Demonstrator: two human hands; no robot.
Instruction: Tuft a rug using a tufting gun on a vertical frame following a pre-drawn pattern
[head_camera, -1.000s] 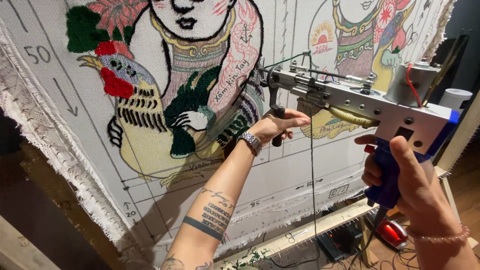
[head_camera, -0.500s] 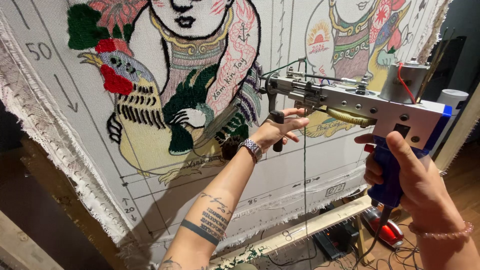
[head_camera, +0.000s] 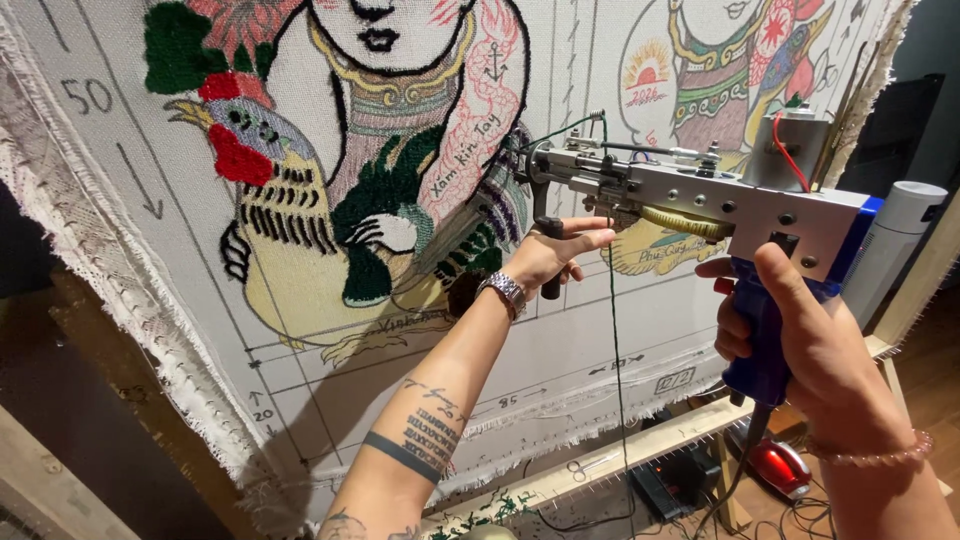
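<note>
You are holding a tufting gun (head_camera: 700, 200) up against the stretched backing cloth (head_camera: 560, 340), with its needle end touching the cloth just right of the tufted dark green patch (head_camera: 385, 200). Your right hand (head_camera: 800, 340) is wrapping fully around the gun's blue pistol grip (head_camera: 757, 345), fingers curled closed on it and thumb lying up along the side of the silver body. Your left hand (head_camera: 550, 255) is closing around the black front handle (head_camera: 551, 258) that hangs below the gun's nose, with the index finger stretched out along the underside of the gun (the other fingers are folding round the handle, though how tightly you cannot tell). A wristwatch (head_camera: 505, 292) is sitting on that wrist.

A strand of dark green yarn (head_camera: 613, 330) is dropping straight down from the top of the gun past the wooden frame rail (head_camera: 620, 465) below it. Left of the gun, the cloth is carrying a partly tufted figure holding a rooster (head_camera: 260, 200). Below the gun and behind the rail, a red device (head_camera: 780, 465) is lying on the floor among cables. A pale cylinder (head_camera: 905, 240) is standing just right of the gun's rear end.
</note>
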